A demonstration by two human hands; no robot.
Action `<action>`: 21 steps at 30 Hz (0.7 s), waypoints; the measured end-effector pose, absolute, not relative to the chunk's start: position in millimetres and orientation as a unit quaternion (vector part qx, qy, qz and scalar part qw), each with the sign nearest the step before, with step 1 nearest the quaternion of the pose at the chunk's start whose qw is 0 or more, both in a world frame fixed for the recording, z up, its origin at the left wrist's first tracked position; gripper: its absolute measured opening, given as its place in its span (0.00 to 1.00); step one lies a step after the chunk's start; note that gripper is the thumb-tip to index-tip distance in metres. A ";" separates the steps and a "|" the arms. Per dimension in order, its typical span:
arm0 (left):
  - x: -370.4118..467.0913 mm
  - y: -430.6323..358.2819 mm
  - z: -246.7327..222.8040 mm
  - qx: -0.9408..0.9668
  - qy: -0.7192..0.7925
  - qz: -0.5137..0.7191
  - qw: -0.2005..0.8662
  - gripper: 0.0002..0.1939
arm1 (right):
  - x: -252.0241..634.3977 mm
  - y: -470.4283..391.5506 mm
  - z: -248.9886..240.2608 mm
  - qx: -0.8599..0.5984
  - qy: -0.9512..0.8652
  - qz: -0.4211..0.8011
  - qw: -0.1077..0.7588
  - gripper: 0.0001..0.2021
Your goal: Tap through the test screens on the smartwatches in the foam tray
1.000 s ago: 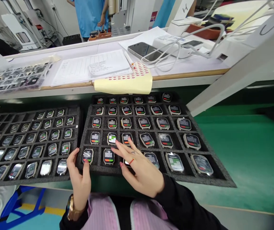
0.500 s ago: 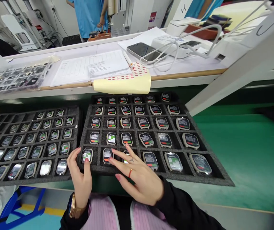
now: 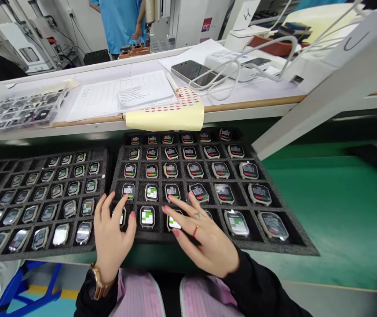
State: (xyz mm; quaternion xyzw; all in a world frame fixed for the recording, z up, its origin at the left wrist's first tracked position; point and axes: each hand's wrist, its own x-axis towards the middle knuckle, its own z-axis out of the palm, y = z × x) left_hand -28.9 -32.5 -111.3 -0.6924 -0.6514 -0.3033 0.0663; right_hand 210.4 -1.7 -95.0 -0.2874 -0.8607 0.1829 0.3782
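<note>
Rows of square smartwatch faces with lit screens sit in the compartments of a black foam tray [image 3: 294, 235] in front of me. My left hand [image 3: 113, 237] is open over its front left corner, index fingertip on the screen of a smartwatch [image 3: 128, 190] in the second row. It partly covers the front-left watch. My right hand [image 3: 204, 237] is open, fingers spread, its fingertips by a second-row smartwatch [image 3: 173, 192] and over a front-row smartwatch [image 3: 174, 223]. Between the hands, a smartwatch [image 3: 147, 217] shows a white and green screen. Neither hand holds anything.
A second foam tray [image 3: 104, 169] of watches adjoins on the left. On the shelf above are papers [image 3: 102, 94], a yellow sticker sheet [image 3: 165, 119], a phone [image 3: 196, 72] with white cables and a clear tray [image 3: 20, 108]. A slanted white post [image 3: 307, 101] stands right. A person in blue [image 3: 120, 26] is behind.
My left hand has moved forward, from the front-left watch to the one behind it. My right hand has shifted right and slightly forward. The second front-row watch's screen turned from dark to white and green.
</note>
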 end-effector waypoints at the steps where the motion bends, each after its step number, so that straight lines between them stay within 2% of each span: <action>1: -29.3 -31.5 -110.0 -0.704 -0.652 -0.274 0.066 0.19 | 214.6 -0.3 -95.5 -0.297 -0.857 0.177 0.382 0.29; 4: -30.0 -31.0 -108.2 -0.715 -0.659 -0.226 0.065 0.21 | 225.7 3.1 -97.7 -0.323 -0.844 0.161 0.396 0.30; 9: -27.7 -32.0 -108.9 -0.698 -0.676 -0.227 0.067 0.27 | 235.3 5.7 -100.6 -0.360 -0.826 0.128 0.415 0.30; 15: -26.9 -32.9 -113.7 -0.694 -0.669 -0.255 0.082 0.27 | 234.5 8.8 -102.6 -0.360 -0.849 0.134 0.363 0.26; 18: -25.9 -32.6 -115.2 -0.685 -0.663 -0.289 0.084 0.24 | 229.8 12.0 -103.4 -0.365 -0.860 0.137 0.330 0.23; 21: -22.2 -32.8 -112.1 -0.674 -0.646 -0.346 0.092 0.18 | 227.5 15.3 -103.0 -0.373 -0.867 0.140 0.299 0.22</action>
